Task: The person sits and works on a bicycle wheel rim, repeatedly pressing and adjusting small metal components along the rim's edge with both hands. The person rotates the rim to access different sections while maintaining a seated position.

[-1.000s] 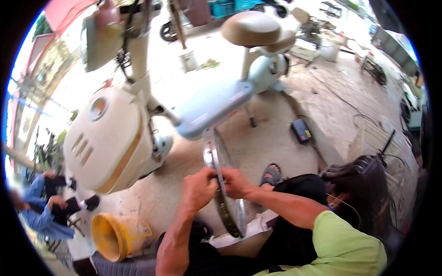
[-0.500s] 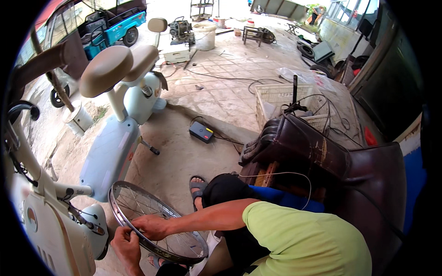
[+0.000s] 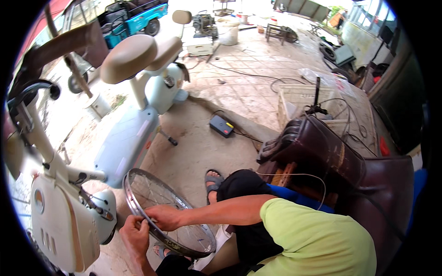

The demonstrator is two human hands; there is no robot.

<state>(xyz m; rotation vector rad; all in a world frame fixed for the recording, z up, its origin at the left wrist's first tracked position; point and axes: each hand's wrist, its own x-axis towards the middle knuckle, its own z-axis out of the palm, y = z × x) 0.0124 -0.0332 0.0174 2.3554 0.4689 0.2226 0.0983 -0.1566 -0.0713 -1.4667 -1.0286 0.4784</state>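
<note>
A bare spoked bicycle wheel (image 3: 132,198), its metal rim without a tyre, leans at a slant close to my legs. My left hand (image 3: 135,235) is closed at the outer left side of the rim, thumb and fingers pinched together on its edge. Just beside it, my right hand (image 3: 164,217) is closed around the same rim from the inner side, over the spokes. The fingertips of both hands almost meet, and whatever small thing may be between them is hidden.
A pale electric bike (image 3: 126,142) with brown seats stands at left, close to the wheel. A black charger box (image 3: 222,126) with a cable lies on the concrete. At right are a worn brown leather seat (image 3: 322,142) and a cream plastic crate (image 3: 294,99).
The whole view has shifted, so the surroundings appear farther right. Both hands stay on the wheel rim, close together, with little visible change in their grip.
</note>
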